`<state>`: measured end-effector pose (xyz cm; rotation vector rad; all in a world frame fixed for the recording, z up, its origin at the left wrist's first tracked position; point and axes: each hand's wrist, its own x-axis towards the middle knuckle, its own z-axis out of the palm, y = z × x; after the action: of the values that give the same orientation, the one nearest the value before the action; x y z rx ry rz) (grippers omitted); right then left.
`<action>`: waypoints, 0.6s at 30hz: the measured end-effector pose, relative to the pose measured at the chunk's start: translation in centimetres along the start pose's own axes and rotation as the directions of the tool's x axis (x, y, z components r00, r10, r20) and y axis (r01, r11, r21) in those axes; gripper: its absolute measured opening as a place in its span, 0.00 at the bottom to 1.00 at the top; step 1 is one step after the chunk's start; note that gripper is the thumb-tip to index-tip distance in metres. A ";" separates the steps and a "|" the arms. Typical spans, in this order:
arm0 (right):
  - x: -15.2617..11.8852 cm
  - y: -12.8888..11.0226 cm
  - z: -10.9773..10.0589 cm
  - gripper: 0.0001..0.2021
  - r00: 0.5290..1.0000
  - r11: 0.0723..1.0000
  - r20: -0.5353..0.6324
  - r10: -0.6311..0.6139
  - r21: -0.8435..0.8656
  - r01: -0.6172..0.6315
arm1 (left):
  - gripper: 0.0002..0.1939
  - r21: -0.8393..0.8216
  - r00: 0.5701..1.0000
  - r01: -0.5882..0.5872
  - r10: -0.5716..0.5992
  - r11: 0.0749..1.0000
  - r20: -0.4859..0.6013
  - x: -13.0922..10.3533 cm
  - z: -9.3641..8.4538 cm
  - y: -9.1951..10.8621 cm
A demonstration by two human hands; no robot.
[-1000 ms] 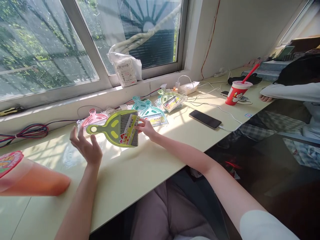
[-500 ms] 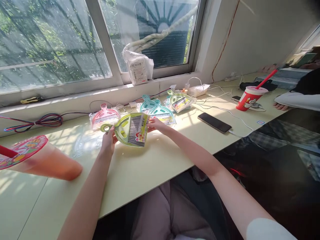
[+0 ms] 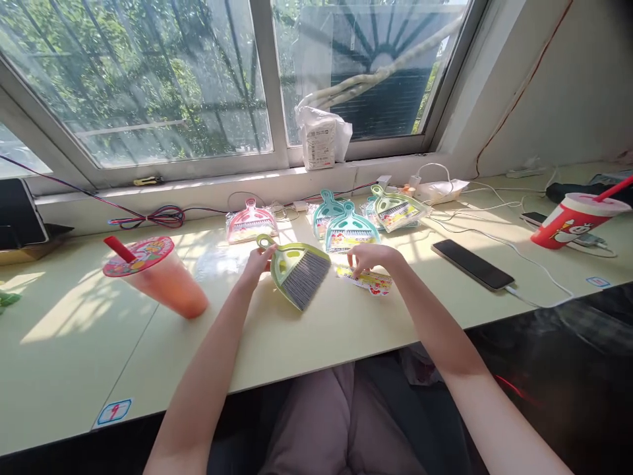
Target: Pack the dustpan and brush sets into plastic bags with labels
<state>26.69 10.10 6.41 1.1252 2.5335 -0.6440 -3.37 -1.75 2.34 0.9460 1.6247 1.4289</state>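
Note:
My left hand (image 3: 257,267) is closed around the handle of a green dustpan (image 3: 277,267), which is tilted just over the table. A small brush with grey bristles (image 3: 307,280) sits nested in the dustpan, its bristles pointing right and down. To the right, my right hand (image 3: 370,257) has its fingers bent down and closed on the left end of a yellow printed label card (image 3: 373,282), low at the tabletop. Behind my hands lie wrapped dustpan sets: a pink one (image 3: 251,223), teal ones (image 3: 352,227) and a green one (image 3: 394,206).
On the left stands a drink cup with a red straw (image 3: 165,277); clear plastic wrapping (image 3: 217,265) lies beside it. A charging phone (image 3: 472,264) and a red cup (image 3: 568,221) are on the right. Bundled wires (image 3: 158,216) run along the wall below the window.
The label card has come off the dustpan and brush and moved right and down to the table with my right hand. My left hand still holds the dustpan. The view has turned left.

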 end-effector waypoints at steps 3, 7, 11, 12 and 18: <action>-1.3 -0.5 -0.3 0.25 0.989 0.958 -0.111 0.099 -0.260 -0.125 | 0.27 0.115 0.993 0.033 -0.046 0.993 0.112 -0.4 -0.7 0.3; -3.1 -1.7 -0.5 0.24 0.954 0.914 -0.259 0.151 -0.331 -0.235 | 0.26 0.275 0.966 0.073 -0.136 0.959 0.220 -0.8 -1.5 0.4; -3.5 -3.6 0.3 0.15 0.949 0.895 -0.300 0.097 -0.392 -0.216 | 0.25 0.353 0.968 0.043 -0.126 0.935 0.216 -0.9 -1.1 0.2; -3.3 -4.0 0.6 0.13 0.953 0.890 -0.291 0.085 -0.408 -0.203 | 0.25 0.374 0.971 0.032 -0.117 0.927 0.207 -0.9 -0.9 0.2; -3.0 -5.3 1.4 0.15 0.952 0.926 -0.304 0.013 -0.356 -0.127 | 0.25 0.563 0.986 -0.050 -0.047 0.825 0.157 -0.6 -0.3 0.1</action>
<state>24.77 4.41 8.01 1.2369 2.6841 0.0392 -3.36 -2.44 2.48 1.3556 1.9592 0.8323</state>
